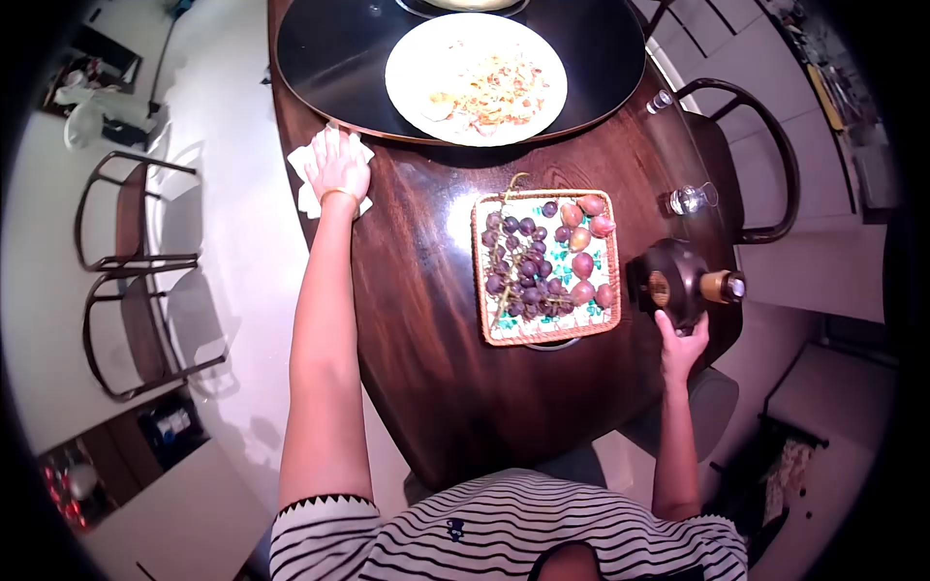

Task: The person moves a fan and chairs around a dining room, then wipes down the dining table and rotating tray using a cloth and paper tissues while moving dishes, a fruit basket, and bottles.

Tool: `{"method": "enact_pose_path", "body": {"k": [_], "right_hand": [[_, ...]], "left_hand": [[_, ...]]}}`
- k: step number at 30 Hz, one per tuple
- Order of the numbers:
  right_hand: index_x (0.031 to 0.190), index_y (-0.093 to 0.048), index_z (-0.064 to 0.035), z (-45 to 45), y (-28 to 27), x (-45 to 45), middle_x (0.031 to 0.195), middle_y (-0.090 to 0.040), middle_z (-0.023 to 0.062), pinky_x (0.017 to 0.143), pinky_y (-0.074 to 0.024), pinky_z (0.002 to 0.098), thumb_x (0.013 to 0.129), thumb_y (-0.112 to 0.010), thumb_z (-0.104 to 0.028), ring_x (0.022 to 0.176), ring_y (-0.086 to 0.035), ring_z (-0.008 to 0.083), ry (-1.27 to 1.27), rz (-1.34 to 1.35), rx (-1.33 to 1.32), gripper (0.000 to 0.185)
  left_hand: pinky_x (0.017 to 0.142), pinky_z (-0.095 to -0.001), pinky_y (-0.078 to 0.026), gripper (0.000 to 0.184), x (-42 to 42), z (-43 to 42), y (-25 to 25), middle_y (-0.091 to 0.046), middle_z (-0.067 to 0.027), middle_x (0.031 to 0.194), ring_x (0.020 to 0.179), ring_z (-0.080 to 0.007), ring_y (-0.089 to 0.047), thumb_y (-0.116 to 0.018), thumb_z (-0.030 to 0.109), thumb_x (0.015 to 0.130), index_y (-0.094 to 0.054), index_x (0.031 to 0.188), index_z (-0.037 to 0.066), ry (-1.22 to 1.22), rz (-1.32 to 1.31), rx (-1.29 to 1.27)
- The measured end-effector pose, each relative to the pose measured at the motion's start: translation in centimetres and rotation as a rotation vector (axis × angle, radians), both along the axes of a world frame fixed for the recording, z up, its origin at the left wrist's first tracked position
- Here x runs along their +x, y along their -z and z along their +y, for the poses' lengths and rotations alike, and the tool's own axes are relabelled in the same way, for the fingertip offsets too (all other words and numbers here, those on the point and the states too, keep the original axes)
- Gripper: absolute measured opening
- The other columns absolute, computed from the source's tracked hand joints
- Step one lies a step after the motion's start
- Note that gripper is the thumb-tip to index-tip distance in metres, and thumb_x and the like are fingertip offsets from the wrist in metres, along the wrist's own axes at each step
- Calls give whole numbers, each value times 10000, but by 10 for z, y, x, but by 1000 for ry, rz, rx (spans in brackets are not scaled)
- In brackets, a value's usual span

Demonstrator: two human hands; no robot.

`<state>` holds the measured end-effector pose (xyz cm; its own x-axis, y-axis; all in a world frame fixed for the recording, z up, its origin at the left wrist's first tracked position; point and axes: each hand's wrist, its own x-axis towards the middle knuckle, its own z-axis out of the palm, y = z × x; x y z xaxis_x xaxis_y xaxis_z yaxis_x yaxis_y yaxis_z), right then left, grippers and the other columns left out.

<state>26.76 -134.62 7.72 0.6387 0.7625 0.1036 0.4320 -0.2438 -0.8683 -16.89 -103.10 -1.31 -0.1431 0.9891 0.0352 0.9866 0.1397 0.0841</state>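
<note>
My left hand [339, 167] lies flat with its fingers stretched, pressing a white cloth or tissue [304, 194] onto the left edge of the dark wooden table [417, 290]. On the right, my right hand [682, 341] grips the lower side of a dark, round bottle [675, 276] with a gold-coloured neck. Between my hands sits a square wicker-edged tray [479, 281] holding dark grapes [528, 266] and several reddish fruits [582, 264].
A white plate [407, 82] of food scraps stands on a black round turntable [329, 58] at the far end. Small glasses [690, 199] [660, 101] line the right edge. Chairs [140, 213] [775, 145] stand on both sides.
</note>
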Motion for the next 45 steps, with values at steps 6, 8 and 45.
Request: {"method": "enact_pose_path", "body": {"k": [6, 8, 45], "right_hand": [[1154, -526, 26, 22, -43, -59, 1087, -600, 84, 870, -459, 281, 715, -746, 3, 962, -589, 149, 126, 41, 209, 492], [1102, -556, 28, 51, -58, -74, 1022, -628, 78, 831, -475, 278, 706, -767, -26, 901, -605, 144, 109, -17, 224, 452], [1012, -662, 1, 77, 19, -21, 853, -640, 22, 711, -478, 261, 816, -699, -254, 778, -564, 90, -234, 25, -412, 323]], "left_hand": [[1092, -486, -212, 579, 53, -103, -18, -333, -172, 1445, 1378, -336, -213, -451, 331, 851, -408, 1352, 43, 681, -45, -66], [1101, -496, -181, 575, 53, -162, -31, -245, -87, 1510, 1406, -290, -155, -375, 366, 916, -315, 1426, 107, 805, -11, -221], [1051, -524, -222, 437, 79, -11, -18, -616, -149, 1114, 1142, -294, -487, -389, 374, 927, -655, 1051, 49, 689, -70, -233]]}}
